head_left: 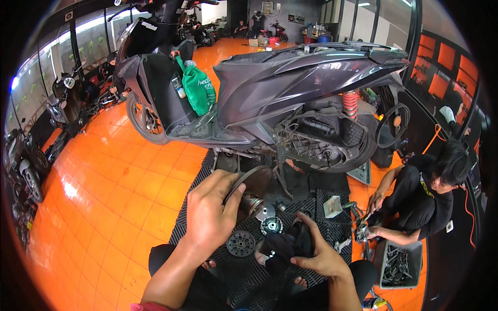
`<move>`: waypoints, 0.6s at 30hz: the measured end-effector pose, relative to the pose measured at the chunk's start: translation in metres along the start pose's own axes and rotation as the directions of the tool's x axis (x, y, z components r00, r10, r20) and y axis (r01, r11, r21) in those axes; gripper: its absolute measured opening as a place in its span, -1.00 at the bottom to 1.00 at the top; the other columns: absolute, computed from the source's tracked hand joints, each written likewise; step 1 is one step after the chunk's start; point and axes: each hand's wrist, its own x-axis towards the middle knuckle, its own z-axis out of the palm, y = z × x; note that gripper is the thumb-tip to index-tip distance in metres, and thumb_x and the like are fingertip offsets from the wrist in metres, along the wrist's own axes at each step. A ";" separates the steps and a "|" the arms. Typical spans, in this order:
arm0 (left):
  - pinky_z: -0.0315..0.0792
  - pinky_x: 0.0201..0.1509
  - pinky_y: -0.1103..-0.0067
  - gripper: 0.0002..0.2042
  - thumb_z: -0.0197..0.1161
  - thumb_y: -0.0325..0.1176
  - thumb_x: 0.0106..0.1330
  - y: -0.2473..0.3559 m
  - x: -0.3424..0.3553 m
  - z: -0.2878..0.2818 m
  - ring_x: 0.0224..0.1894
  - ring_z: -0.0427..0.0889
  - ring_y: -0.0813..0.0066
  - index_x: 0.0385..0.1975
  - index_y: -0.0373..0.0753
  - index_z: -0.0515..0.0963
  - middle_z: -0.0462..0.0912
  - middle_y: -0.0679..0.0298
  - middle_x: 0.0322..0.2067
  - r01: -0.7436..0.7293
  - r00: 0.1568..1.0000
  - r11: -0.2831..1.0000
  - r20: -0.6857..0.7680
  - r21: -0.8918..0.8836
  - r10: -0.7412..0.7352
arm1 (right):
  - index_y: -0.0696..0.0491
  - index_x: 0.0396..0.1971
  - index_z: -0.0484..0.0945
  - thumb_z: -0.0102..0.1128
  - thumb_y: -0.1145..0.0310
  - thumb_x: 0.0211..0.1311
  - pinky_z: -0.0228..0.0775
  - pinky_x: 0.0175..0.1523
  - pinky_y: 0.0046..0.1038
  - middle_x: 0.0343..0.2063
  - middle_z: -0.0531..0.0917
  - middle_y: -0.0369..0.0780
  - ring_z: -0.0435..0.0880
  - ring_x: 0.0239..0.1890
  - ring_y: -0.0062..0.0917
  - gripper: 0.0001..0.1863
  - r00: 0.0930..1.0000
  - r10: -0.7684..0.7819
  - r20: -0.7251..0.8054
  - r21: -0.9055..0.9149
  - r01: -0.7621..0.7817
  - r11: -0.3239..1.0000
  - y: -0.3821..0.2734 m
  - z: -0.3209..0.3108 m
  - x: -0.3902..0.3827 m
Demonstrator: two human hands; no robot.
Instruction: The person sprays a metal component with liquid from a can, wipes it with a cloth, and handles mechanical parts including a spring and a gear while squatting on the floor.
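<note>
My left hand (211, 210) is closed on the rim of a round metal scooter pulley (255, 184), a dark disc with a shiny hub, tilted above the mat. My right hand (322, 253) grips a black cloth (282, 250) between thumb and fingers, lower and to the right of the pulley. On the ribbed black mat (327, 187) beneath lie a round plate with holes (240, 243), a shiny toothed metal part (271, 225) and other small round parts. Part of what lies under the cloth is hidden.
A dark scooter (311, 78) stands across the front, its drive side uncovered, with a green bag (198, 89) hanging on it. At right a crouching person (428, 192) handles a metal part beside a grey tool bin (400, 264). A small pale tray (332, 206) sits on the mat.
</note>
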 end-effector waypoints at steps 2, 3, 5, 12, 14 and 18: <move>0.47 -0.23 0.53 -0.85 0.25 -0.58 0.27 0.001 0.000 -0.003 -0.37 0.64 0.29 -0.20 -0.47 0.62 0.60 0.11 -0.40 0.010 1.000 1.000 0.000 -0.001 -0.010 | 0.13 0.45 0.05 0.38 0.65 -0.01 0.08 0.42 -0.40 0.37 0.20 -0.05 0.25 0.37 -0.39 -0.02 0.997 -0.058 -0.050 -0.015 0.058 0.998 0.002 0.003 0.001; 0.47 -0.23 0.53 -0.85 0.25 -0.58 0.27 0.002 0.001 -0.004 -0.37 0.63 0.30 -0.20 -0.47 0.62 0.60 0.11 -0.40 0.015 1.000 1.000 -0.005 -0.001 -0.015 | 0.13 0.44 0.07 0.36 0.63 0.02 0.16 0.40 -0.37 0.34 0.27 -0.03 0.34 0.33 -0.35 -0.04 0.991 -0.095 -0.091 -0.052 0.090 0.995 0.007 0.003 0.004; 0.46 -0.23 0.53 -0.85 0.24 -0.57 0.27 0.003 0.000 -0.007 -0.37 0.62 0.30 -0.20 -0.46 0.62 0.59 0.12 -0.41 0.026 1.000 1.000 -0.015 0.001 -0.026 | 0.13 0.44 0.08 0.36 0.58 0.06 0.29 0.34 -0.33 0.28 0.37 -0.02 0.46 0.26 -0.31 -0.08 0.994 0.021 -0.111 0.179 -0.001 0.984 0.022 0.005 0.008; 0.45 -0.22 0.52 -0.86 0.24 -0.55 0.28 0.003 0.004 -0.008 -0.37 0.61 0.31 -0.22 -0.46 0.61 0.58 0.12 -0.42 0.044 0.998 0.999 -0.048 -0.013 -0.045 | 0.17 0.40 0.12 0.34 0.47 0.18 0.46 0.21 -0.38 0.09 0.58 -0.07 0.62 0.08 -0.41 -0.18 0.758 0.596 0.265 0.673 -0.588 0.448 0.099 0.078 0.019; 0.44 -0.22 0.51 -0.86 0.24 -0.54 0.28 0.000 0.001 -0.008 -0.36 0.61 0.31 -0.22 -0.46 0.61 0.58 0.12 -0.42 0.065 0.997 0.998 -0.049 -0.004 -0.065 | 0.19 0.36 0.22 0.31 0.50 0.22 0.45 0.21 -0.42 0.04 0.61 -0.08 0.64 0.06 -0.43 -0.29 0.785 0.499 0.366 0.673 -0.594 0.441 0.095 0.092 0.012; 0.43 -0.22 0.51 -0.85 0.24 -0.51 0.29 0.003 0.003 -0.011 -0.37 0.60 0.30 -0.22 -0.45 0.60 0.57 0.12 -0.42 0.066 0.997 0.998 -0.047 0.006 -0.066 | 0.09 0.38 0.22 0.34 0.44 0.19 0.44 0.13 -0.42 0.02 0.64 -0.15 0.60 0.05 -0.50 -0.24 0.847 0.356 0.394 0.421 -0.511 0.750 0.161 0.110 0.004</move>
